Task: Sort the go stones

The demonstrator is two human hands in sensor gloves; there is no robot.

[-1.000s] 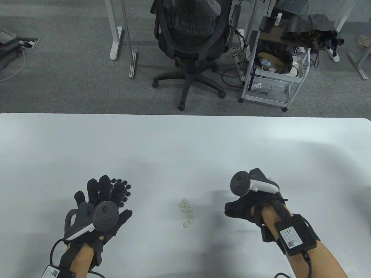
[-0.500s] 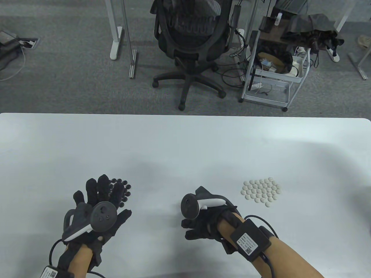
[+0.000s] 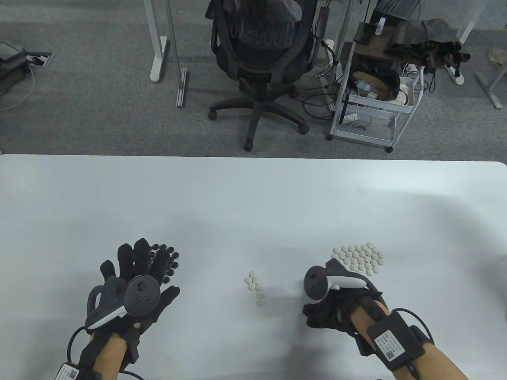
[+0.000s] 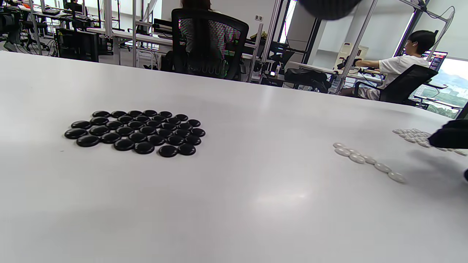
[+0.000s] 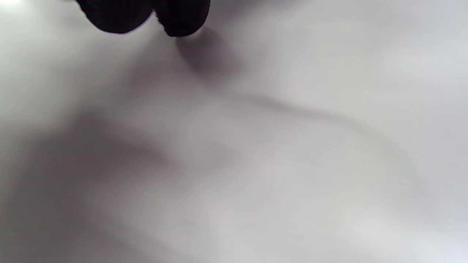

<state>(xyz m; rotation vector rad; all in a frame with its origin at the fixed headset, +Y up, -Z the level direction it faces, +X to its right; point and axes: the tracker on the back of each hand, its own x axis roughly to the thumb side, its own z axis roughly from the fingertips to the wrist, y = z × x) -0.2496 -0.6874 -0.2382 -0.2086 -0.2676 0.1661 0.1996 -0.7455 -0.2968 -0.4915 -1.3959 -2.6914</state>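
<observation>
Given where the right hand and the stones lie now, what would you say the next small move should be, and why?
Probably carry the right hand on to the white pile and release there: its fingers are curled, possibly on a stone, though that is hidden. Then return for the loose white stones mid-table. The black stones already sit together by the left hand.

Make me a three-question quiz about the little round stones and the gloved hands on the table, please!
1. Where is the small white row?
A. between the hands
B. beside the chair
C. under the left hand

2. What colour are the stones by the left hand?
A. red
B. black
C. white

3. How are the left hand's fingers?
A. clenched
B. pinching a stone
C. stretched flat

Answers: 1 A, the row lies between the left hand and the right hand. 2 B, the left wrist view shows them glossy black. 3 C, the fingers spread straight over the pile.
</observation>
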